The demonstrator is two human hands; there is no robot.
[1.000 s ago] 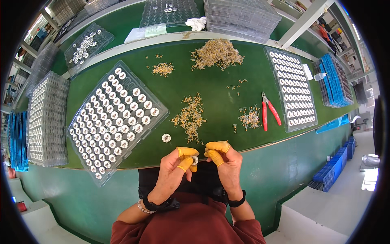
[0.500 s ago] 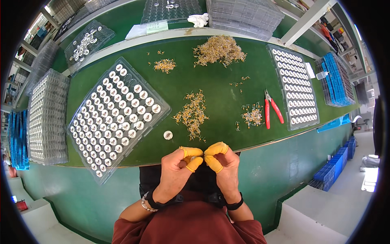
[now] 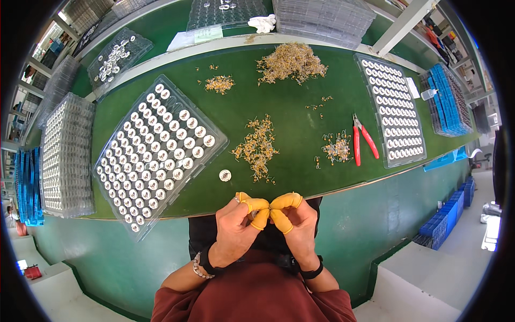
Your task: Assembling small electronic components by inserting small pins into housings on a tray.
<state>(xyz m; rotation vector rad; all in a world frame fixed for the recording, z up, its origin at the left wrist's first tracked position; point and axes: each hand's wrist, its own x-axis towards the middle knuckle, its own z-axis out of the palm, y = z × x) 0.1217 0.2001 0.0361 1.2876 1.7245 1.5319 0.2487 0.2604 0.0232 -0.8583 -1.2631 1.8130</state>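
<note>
Left hand [image 3: 234,221], smooth yellow finger cots [image 3: 257,204], digits pinched; right hand [image 3: 299,222], likewise capped and pinched, meeting the left at the tips; bare forearms [image 3: 184,279] converging, black wristbands [image 3: 312,270], left pale beaded bracelet [image 3: 200,272]

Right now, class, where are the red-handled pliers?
In the head view, the red-handled pliers lie on the right side of the green tabletop, between a small pile of wire-legged parts and the right-hand tray of white discs.
</note>
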